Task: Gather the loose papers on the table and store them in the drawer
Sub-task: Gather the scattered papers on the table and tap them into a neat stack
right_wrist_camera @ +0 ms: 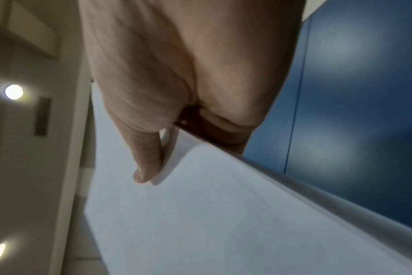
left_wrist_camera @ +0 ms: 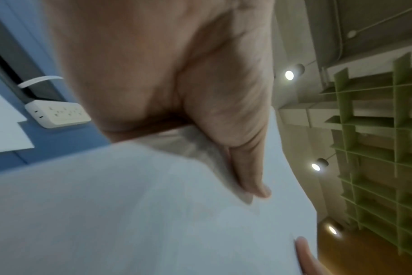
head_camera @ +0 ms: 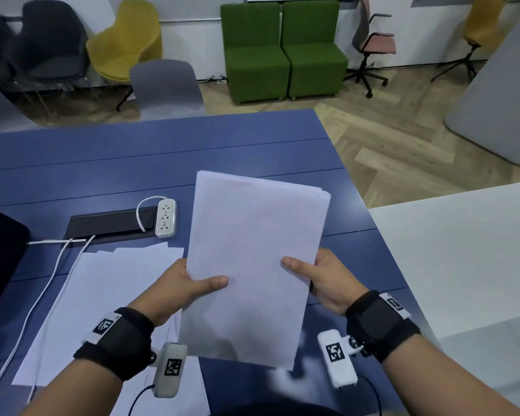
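Observation:
I hold a stack of white papers (head_camera: 252,259) in the air above the blue table (head_camera: 162,157), tilted toward me. My left hand (head_camera: 192,283) pinches its left edge, thumb on top and fingers hidden beneath. My right hand (head_camera: 312,274) pinches the right edge the same way. The left wrist view shows the thumb pressed on the paper stack (left_wrist_camera: 129,214); the right wrist view shows the other thumb on the paper stack (right_wrist_camera: 200,214). More loose white sheets (head_camera: 102,295) lie spread on the table under my left forearm. No drawer is in view.
A white power strip (head_camera: 165,217) with its cable lies by a black cable tray (head_camera: 108,223). White cables (head_camera: 42,295) run across the loose sheets. A dark object (head_camera: 0,259) sits at the left edge. A white table (head_camera: 463,250) adjoins on the right; chairs stand beyond.

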Motion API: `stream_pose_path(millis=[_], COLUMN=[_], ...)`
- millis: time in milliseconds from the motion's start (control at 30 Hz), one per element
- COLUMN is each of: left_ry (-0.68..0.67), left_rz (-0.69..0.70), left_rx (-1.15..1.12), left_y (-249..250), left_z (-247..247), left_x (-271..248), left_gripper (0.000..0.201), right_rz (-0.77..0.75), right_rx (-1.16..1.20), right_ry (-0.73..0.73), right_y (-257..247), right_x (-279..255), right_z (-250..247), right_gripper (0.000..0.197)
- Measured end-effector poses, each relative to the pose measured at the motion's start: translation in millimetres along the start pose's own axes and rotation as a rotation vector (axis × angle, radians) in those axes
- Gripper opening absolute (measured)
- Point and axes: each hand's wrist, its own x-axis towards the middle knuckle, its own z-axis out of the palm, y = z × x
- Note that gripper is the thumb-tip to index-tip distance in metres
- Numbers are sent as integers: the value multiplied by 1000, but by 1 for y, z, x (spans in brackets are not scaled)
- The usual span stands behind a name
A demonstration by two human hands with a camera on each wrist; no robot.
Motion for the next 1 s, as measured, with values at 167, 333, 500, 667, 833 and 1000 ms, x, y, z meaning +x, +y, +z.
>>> stream_pose_path(millis=[167, 333, 500, 667, 833, 1000], left_ry=[50, -10, 29, 259, 176, 89], left_rz=[116, 158, 200, 267, 277, 256], left_rx=[-213, -317, -197, -211, -303, -344], left_y=[-6, -1, 18, 27, 37, 36], left_z=[1, -14, -17, -3, -17, -3], left_x=[1, -1, -8, -2, -6, -8], left_gripper=[43, 38, 45, 27, 37, 45], right_rz=[-32, -29, -55, -133, -156, -200], right_rx=[-127, -146, -250, -326, -143, -71], right_ry=[15, -65, -30, 89, -52, 11], right_y=[-1, -7, -20, -17, -33, -37], right_x=[1, -2, 1, 3, -2, 5], right_z=[7, 7, 11, 23, 21, 22], right_gripper=[33, 32, 25, 18, 29, 27])
